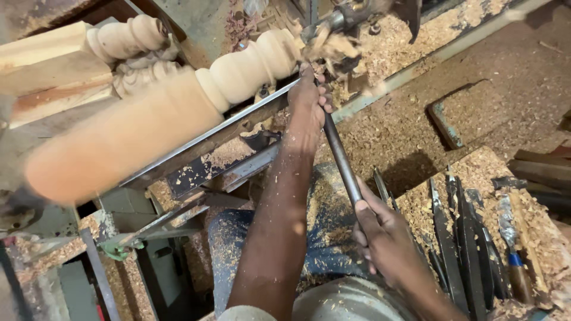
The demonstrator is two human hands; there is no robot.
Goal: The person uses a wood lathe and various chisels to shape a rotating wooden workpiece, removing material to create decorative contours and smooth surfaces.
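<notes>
Wood shavings (416, 128) cover the lathe bed and the floor on every side of the work. A long steel turning tool (342, 157) is held in both hands. The right hand (386, 241) is closed round the lower shaft, near the handle end. The left hand (309, 104) is pressed over the upper shaft, fingers wrapped, where the shaft crosses the metal tool rest (208, 139). Just beyond the left-hand grip, the cutting tip meets the spinning wooden spindle (178, 113), and chips are thrown off at that point. The tip itself is hidden by flying chips, so the exact contact point cannot be confirmed. A finished baluster (128, 38) is stored behind the spindle. Spare chisels (464, 238) are laid out beside the right-hand grip.

Hazards, as judged: a catch may be caused if the edge is presented too steeply, and the tool could be wrenched from both grips. The left fingers sit very near the rotating wood; a slip off the rest would bring them into contact.
</notes>
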